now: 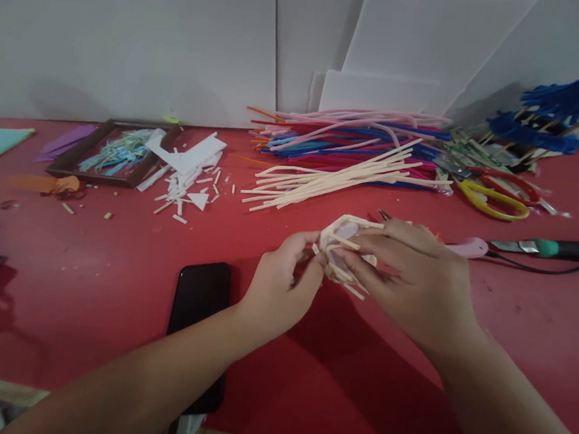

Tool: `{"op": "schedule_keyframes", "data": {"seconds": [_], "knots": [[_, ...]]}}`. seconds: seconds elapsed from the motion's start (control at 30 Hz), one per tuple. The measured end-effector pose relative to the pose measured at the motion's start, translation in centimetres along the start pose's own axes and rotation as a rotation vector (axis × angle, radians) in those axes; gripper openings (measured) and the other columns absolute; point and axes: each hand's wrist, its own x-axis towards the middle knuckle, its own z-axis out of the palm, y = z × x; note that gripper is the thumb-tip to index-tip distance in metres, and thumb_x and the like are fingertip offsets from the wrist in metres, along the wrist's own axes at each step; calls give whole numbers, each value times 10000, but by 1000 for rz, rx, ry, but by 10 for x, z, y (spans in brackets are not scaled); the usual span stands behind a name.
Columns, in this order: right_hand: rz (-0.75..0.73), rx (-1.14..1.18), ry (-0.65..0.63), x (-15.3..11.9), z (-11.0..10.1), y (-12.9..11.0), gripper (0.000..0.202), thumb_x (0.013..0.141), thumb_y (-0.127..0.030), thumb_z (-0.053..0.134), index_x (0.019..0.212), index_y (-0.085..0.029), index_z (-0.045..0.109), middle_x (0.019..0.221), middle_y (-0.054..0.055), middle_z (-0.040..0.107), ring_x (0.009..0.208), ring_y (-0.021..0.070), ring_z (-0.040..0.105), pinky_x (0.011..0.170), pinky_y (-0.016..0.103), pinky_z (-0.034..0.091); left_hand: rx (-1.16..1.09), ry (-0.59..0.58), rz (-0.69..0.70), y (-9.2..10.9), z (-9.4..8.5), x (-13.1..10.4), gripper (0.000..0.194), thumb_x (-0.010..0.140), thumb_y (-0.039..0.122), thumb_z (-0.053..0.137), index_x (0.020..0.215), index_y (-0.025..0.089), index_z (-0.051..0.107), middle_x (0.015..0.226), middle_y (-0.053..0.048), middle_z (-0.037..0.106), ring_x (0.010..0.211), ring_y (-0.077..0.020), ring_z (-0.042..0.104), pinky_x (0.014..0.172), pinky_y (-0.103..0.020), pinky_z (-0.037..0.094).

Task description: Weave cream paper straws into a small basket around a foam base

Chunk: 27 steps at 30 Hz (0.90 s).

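Observation:
Above the red table, both hands hold a small cream-coloured craft piece [340, 238] made of thin strips with a pale, whitish inside. My left hand [290, 270] pinches its left edge between thumb and fingers. On the other side, my right hand [410, 267] has its fingertips closed on the piece near a protruding strip; part of the piece is hidden behind those fingers. Just beyond the hands lies a loose bundle of cream pipe cleaners [332, 180]. A black phone [200, 297] rests left of my left forearm, which partly covers it.
Coloured pipe cleaners [346, 131] lie along the back wall. Yellow- and red-handled scissors [494, 200], a green-and-black cutter [552, 248] and blue tufted pieces [569, 98] are at right. White paper scraps [194, 156] and a brown tray [57, 165] with pale strips sit at left.

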Motion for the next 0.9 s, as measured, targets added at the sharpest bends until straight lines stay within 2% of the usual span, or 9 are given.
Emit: {"op": "schedule_keyframes", "data": {"seconds": [0.1, 0.27, 0.53, 0.67, 0.77, 0.9], "knots": [[-7, -8, -1, -1, 0, 0, 205, 904, -265, 604, 722, -209, 678, 724, 24, 703, 661, 172, 631, 645, 334, 408, 15, -14, 7, 1, 0, 0, 249, 915, 286, 501, 1111, 153, 578, 931, -79, 748, 796, -161, 706, 680, -255, 565], [9, 13, 1, -2, -2, 1, 151, 910, -247, 597, 831, -229, 725, 759, 13, 734, 694, 180, 655, 644, 339, 411, 57, -48, 34, 1, 1, -1, 230, 912, 289, 505, 1090, 157, 568, 904, -77, 753, 731, -153, 694, 598, -240, 534], [3, -3, 22, -3, 4, -8, 124, 889, -235, 628, 813, -210, 723, 723, 15, 717, 677, 172, 630, 674, 332, 424, 188, 14, 78, 7, -2, -1, 98, 867, 221, 533, 939, 169, 573, 664, 4, 685, 512, -79, 567, 473, -177, 392], [30, -23, 15, -5, 9, -11, 147, 890, -253, 626, 786, -198, 713, 724, 29, 706, 657, 168, 610, 667, 320, 416, 202, 28, -10, 10, -2, 0, 84, 832, 217, 552, 900, 177, 580, 657, 10, 697, 488, -79, 561, 462, -176, 383], [18, -31, -10, -5, 9, -9, 121, 886, -237, 627, 801, -204, 708, 748, 23, 706, 683, 159, 620, 678, 301, 418, 165, 44, -90, 9, -1, 1, 111, 825, 247, 562, 908, 179, 592, 711, -11, 725, 572, -108, 629, 519, -194, 434], [-23, -46, -40, -3, 7, -6, 138, 910, -223, 588, 873, -212, 721, 743, 16, 708, 702, 156, 637, 681, 284, 428, 134, 32, -129, 5, -1, 1, 144, 826, 244, 550, 944, 176, 595, 791, -40, 751, 651, -135, 672, 588, -228, 478]]}}
